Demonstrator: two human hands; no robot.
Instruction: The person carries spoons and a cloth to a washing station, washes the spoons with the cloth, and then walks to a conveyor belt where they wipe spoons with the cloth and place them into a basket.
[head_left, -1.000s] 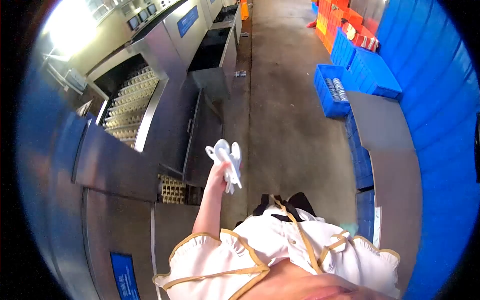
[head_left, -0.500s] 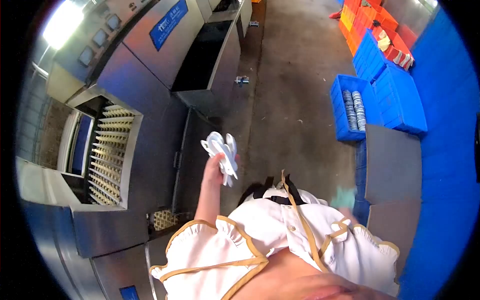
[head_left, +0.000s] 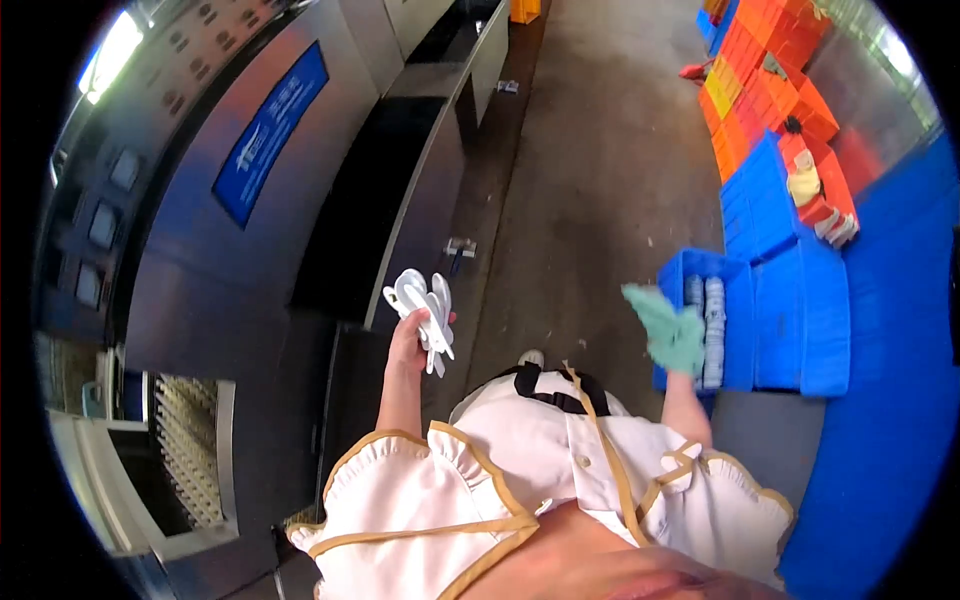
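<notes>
A bunch of white spoons is gripped in my left hand, its fingers closed round the handles. This hand is out in front of me, beside the metal machine. On the other side, mint-green fabric covers my right hand; whether it is a glove or a cloth I cannot make out, and the fingers are hidden. It is next to a blue crate that holds stacked, round, pale dishes.
More blue crates and orange crates line the right side. A long metal trough runs along the left. Rows of pale pegs show in the machine's opening. Grey floor lies between the two sides.
I have moved forward along the aisle, so the trough and crates look nearer. My right hand has come up and forward beside the blue crate. The spoons stay in my left hand.
</notes>
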